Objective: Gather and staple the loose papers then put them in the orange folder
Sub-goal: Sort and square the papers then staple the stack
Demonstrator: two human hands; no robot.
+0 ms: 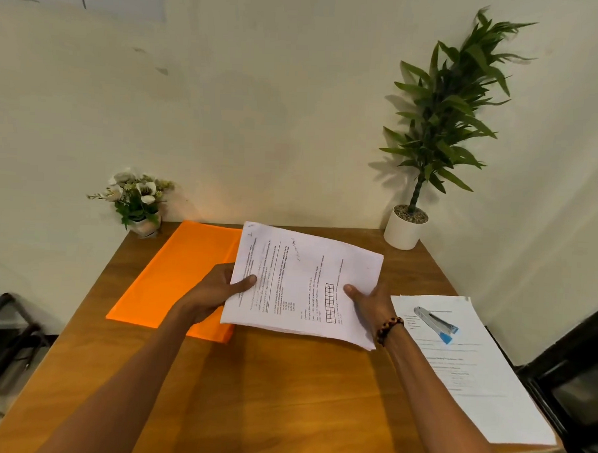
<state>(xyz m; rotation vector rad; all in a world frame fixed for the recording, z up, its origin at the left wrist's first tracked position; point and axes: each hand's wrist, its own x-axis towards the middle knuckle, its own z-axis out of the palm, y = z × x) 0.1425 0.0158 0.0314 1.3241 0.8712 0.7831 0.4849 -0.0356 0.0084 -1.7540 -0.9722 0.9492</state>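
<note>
Above table (283,397) | both hands' fingers grip papers (305,281) | orange folder (172,279) closed

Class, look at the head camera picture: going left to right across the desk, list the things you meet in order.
Small flower pot → orange folder → left hand → held stack of papers → right hand → stapler lying on a loose sheet.

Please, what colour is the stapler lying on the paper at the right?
The stapler is silver-grey with a light blue end, seen in the head view.
</note>
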